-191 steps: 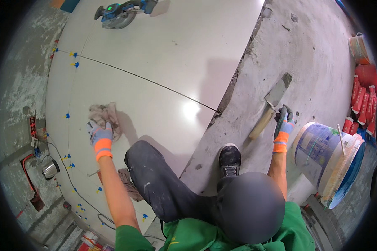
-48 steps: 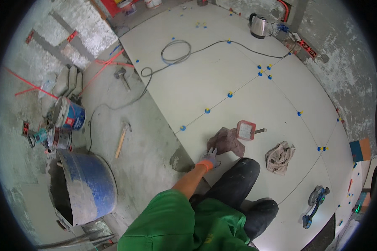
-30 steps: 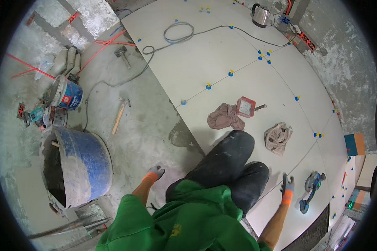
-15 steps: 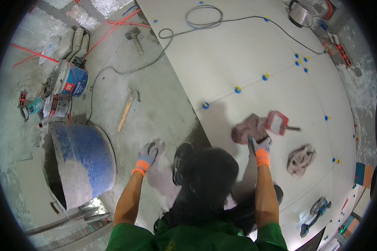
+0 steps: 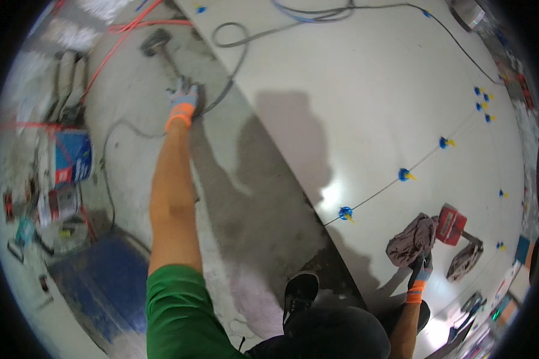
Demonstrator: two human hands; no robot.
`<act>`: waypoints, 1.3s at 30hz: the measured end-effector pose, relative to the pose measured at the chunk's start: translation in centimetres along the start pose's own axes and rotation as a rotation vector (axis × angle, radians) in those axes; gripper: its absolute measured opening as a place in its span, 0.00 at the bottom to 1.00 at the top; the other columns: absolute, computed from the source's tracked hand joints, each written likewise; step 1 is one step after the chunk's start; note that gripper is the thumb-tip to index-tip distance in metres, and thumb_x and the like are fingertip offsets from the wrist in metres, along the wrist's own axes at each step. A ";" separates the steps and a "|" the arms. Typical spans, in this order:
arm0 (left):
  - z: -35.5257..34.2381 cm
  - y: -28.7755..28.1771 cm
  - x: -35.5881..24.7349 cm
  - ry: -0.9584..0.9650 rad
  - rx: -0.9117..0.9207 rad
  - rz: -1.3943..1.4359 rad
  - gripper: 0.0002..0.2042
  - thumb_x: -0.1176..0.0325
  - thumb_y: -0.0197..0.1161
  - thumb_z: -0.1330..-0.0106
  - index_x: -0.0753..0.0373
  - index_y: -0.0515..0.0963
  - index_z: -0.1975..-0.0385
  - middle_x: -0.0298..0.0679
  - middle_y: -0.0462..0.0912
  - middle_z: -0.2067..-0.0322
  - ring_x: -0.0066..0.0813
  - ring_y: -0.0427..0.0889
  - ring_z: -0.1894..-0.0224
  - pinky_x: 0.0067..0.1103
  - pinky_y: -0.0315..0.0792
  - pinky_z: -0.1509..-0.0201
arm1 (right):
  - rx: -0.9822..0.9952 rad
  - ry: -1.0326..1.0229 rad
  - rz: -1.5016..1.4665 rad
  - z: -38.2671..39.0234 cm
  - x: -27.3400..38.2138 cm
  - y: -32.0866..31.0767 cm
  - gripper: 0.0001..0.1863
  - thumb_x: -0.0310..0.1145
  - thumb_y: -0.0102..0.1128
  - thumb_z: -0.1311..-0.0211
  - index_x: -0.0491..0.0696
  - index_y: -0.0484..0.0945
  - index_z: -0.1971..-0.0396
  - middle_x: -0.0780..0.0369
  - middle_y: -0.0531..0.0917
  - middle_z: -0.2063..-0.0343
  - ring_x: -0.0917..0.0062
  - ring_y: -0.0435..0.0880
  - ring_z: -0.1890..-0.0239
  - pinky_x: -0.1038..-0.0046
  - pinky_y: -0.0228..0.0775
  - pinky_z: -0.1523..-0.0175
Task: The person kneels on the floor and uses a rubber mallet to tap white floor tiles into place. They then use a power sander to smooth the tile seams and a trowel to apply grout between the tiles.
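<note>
My left hand [image 5: 182, 99], in a grey glove with an orange cuff, reaches far forward over the concrete floor. Its fingers are spread at the handle end of a club hammer [image 5: 156, 42] that lies on the floor. On the pale panel to the right, my right hand [image 5: 421, 272], gloved alike, is closed at the lower edge of a crumpled brownish rag [image 5: 412, 239]; its fingertips are partly hidden. Beside that rag lies a red, box-shaped tool [image 5: 451, 225] with a short handle. A second crumpled rag [image 5: 465, 261] lies just beyond it.
Blue and yellow tile-levelling clips [image 5: 404, 175] stand along the panel joints. A grey cable [image 5: 245, 54] loops across panel and concrete. Left are a blue bucket [image 5: 73, 157], a big blue tub [image 5: 105, 287] and red tubing [image 5: 123, 51]. My shoe [image 5: 301, 293] stands beside the panel edge.
My left hand has moved forward to the club hammer's handle. The view has shifted, and my left arm now covers where the claw hammer lay. My right hand stays at the rag.
</note>
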State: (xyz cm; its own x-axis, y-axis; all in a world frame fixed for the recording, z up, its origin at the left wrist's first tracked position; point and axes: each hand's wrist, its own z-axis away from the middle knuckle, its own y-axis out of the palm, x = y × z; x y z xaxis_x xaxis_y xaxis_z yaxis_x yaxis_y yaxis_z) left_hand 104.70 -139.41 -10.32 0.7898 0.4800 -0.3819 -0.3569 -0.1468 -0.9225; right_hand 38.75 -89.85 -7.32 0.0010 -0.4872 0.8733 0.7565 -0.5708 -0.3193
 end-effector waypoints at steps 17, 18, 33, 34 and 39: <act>-10.6 0.2 12.8 0.110 -0.057 -0.271 0.27 0.49 0.55 0.40 0.51 0.66 0.42 0.51 0.73 0.49 0.49 0.73 0.50 0.34 0.68 0.49 | -0.028 -0.071 0.640 1.7 6.1 2.9 0.20 0.32 0.51 0.42 0.46 0.71 0.48 0.51 0.77 0.60 0.57 0.77 0.58 0.67 0.69 0.52; -11.9 1.4 13.1 0.119 -0.069 -0.272 0.27 0.50 0.55 0.40 0.53 0.66 0.42 0.51 0.72 0.48 0.48 0.73 0.49 0.33 0.68 0.48 | 0.019 -0.083 0.678 1.9 7.1 2.6 0.20 0.33 0.51 0.42 0.47 0.71 0.48 0.52 0.77 0.61 0.58 0.77 0.59 0.66 0.69 0.53; -11.7 1.7 14.6 0.340 0.112 -0.236 0.27 0.56 0.61 0.42 0.67 0.69 0.47 0.46 0.76 0.51 0.39 0.76 0.52 0.27 0.68 0.48 | -0.364 0.108 0.854 8.0 13.5 -18.1 0.17 0.37 0.54 0.38 0.44 0.75 0.54 0.60 0.82 0.65 0.78 0.78 0.69 0.77 0.69 0.64; -9.3 1.0 15.1 0.328 0.039 -0.231 0.27 0.55 0.61 0.44 0.67 0.69 0.48 0.46 0.76 0.51 0.38 0.77 0.55 0.26 0.70 0.51 | -0.380 0.085 0.852 8.6 12.8 -19.6 0.16 0.35 0.52 0.37 0.46 0.75 0.52 0.66 0.82 0.69 0.85 0.74 0.77 0.81 0.68 0.74; -5.4 -8.1 13.3 0.003 0.679 0.761 0.24 0.62 0.54 0.39 0.68 0.65 0.44 0.47 0.73 0.51 0.37 0.74 0.53 0.26 0.65 0.48 | -0.542 0.195 0.591 13.4 9.4 -26.2 0.15 0.37 0.52 0.37 0.49 0.76 0.53 0.66 0.80 0.70 0.84 0.75 0.79 0.81 0.68 0.77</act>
State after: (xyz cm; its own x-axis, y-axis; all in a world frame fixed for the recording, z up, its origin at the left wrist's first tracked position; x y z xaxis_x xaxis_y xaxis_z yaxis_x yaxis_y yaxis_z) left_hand 120.82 -136.50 -8.23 0.2365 0.4614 -0.8551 -0.9716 0.1100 -0.2093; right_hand 27.70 -70.57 14.18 0.1486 -0.8847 0.4419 0.2466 -0.3996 -0.8829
